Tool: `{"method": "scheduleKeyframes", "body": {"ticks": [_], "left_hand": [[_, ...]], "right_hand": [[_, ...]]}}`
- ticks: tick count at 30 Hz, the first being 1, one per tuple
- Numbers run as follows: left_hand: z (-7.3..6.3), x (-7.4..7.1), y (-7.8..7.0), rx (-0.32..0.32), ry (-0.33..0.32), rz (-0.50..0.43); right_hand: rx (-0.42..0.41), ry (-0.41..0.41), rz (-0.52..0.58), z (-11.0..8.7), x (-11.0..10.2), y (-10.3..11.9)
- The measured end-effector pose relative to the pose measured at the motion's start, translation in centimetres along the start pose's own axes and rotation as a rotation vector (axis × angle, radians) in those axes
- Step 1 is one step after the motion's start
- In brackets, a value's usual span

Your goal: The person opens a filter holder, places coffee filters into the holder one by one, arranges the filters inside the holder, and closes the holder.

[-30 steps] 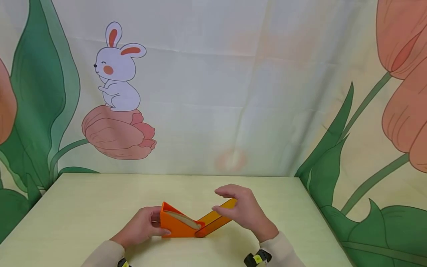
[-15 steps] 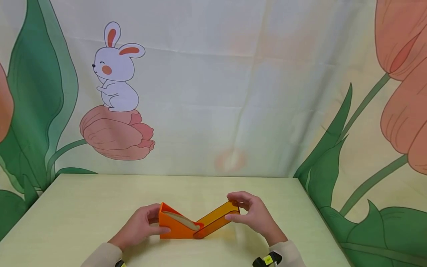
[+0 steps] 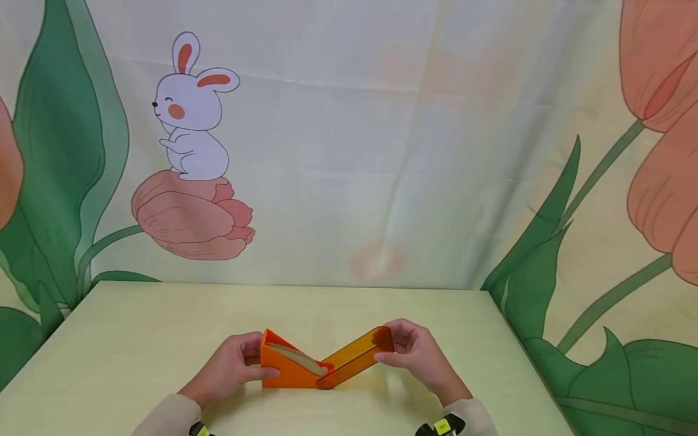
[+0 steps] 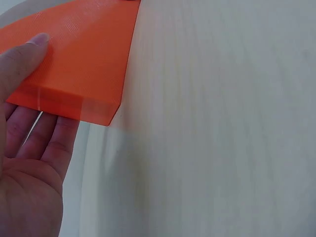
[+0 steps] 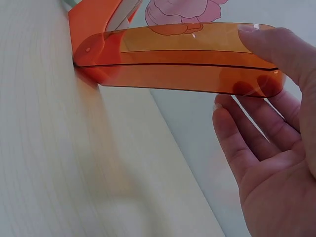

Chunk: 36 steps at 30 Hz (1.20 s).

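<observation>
An orange plastic wedge-shaped box stands on the table, its slanted top uncovered and a pale curved surface showing inside. A see-through amber lid is hinged at the box's low right corner and slants up to the right, swung wide. My left hand holds the box's tall left end, thumb on the front face and fingers at the end and behind. My right hand pinches the raised far end of the lid. In the right wrist view the thumb lies on one side of the lid, fingers on the other.
The pale wood-grain table reaches back to a printed cloth backdrop with a rabbit and tulips. Dark straps with yellow marks sit at both wrists, over light sleeves.
My right hand has moved right and slightly down along the lid, from hovering around its upper part to pinching its far end. My left hand and the box have stayed put.
</observation>
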<state>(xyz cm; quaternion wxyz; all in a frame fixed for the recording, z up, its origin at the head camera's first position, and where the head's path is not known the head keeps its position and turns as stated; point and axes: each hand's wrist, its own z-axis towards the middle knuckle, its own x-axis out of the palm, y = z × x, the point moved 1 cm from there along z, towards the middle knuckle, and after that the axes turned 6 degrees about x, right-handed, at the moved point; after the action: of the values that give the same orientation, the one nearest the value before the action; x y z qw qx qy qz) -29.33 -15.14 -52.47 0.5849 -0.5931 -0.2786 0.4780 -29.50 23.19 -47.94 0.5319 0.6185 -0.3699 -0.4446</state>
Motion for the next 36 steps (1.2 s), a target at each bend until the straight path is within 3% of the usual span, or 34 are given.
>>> {"method": "scheduleKeyframes", "body": {"ticks": [9, 14, 36], "left_hand": [[0.1, -0.1, -0.4, -0.005, 0.018, -0.017], [0.3, -0.1, -0.4, -0.016, 0.017, -0.005], [0.2, -0.3, -0.5, -0.041, 0.009, 0.011]], "right_hand": [[0.013, -0.041, 0.034, 0.0, 0.5, 0.3], [-0.032, -0.055, 0.047, 0.1, 1.2, 0.8], [-0.153, 0.021, 0.001, 2.3, 5.7, 4.1]]}}
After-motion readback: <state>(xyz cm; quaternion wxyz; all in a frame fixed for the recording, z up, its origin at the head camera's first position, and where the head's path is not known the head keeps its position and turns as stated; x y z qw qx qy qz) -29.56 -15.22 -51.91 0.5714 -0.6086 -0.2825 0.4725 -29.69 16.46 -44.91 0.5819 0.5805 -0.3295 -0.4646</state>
